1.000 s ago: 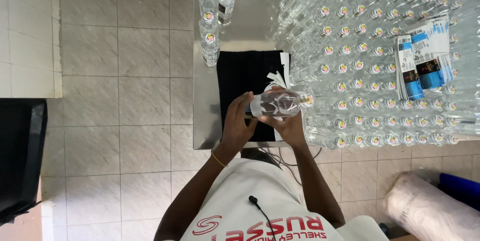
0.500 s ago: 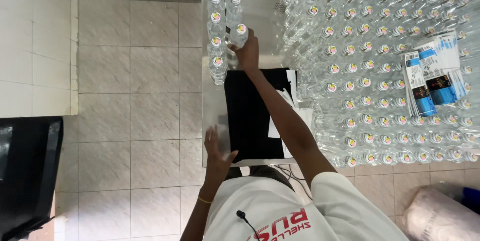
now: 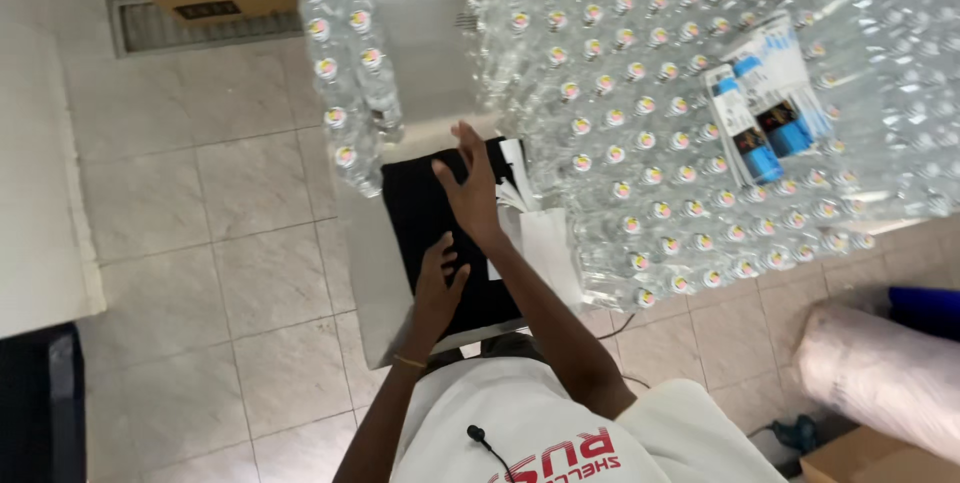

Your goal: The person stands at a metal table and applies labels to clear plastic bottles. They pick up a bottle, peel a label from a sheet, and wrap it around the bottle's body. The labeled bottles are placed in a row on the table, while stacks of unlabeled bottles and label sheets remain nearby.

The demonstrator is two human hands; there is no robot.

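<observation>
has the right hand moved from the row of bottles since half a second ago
Yes. The right hand has pulled back from the narrow bottle row and is now over the black mat.

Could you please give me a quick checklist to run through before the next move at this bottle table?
1. Left hand free: ok, it lies open on the black mat.
2. Right hand free: ok, open, fingers spread above the mat.
3. Mat bare where the hands are: ok.
4. Paper slips within reach: ok, just beside the mat's right edge.
5. Row of clear bottles upright: ok.
6. Large bottle block stable: cannot tell.
</observation>
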